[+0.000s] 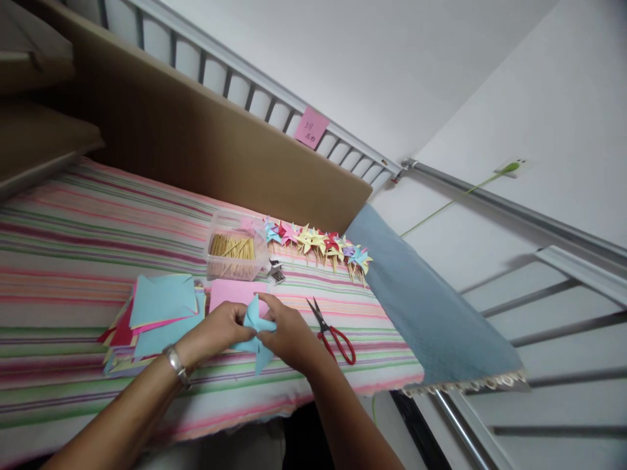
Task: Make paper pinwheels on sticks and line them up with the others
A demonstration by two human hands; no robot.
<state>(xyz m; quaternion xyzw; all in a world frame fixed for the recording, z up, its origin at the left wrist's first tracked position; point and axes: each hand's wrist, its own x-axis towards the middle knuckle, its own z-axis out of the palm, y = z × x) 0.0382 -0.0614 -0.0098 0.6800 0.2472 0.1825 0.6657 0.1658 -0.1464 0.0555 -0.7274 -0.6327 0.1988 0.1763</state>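
Observation:
Between my two hands is a light blue paper pinwheel point(253, 321), its blades folded toward the centre. My left hand point(223, 331) grips its left side with thumb and fingers. On the right side, my right hand point(290, 331) pinches it, thumb near the middle. Just behind the hands lies a pink paper sheet point(230, 294). Red-handled scissors point(333, 333) rest to the right of my right hand, blades apart. A stack of coloured square papers point(164, 300) lies left of my left hand, a blue sheet on top.
A clear plastic box point(236, 269) holds many thin wooden sticks point(232, 247). Beside it is a small packet point(276, 271). Finished pinwheels point(318, 241) on sticks line the back by a brown board point(220, 137). The striped cloth point(63, 274) covers the surface, ending at the right.

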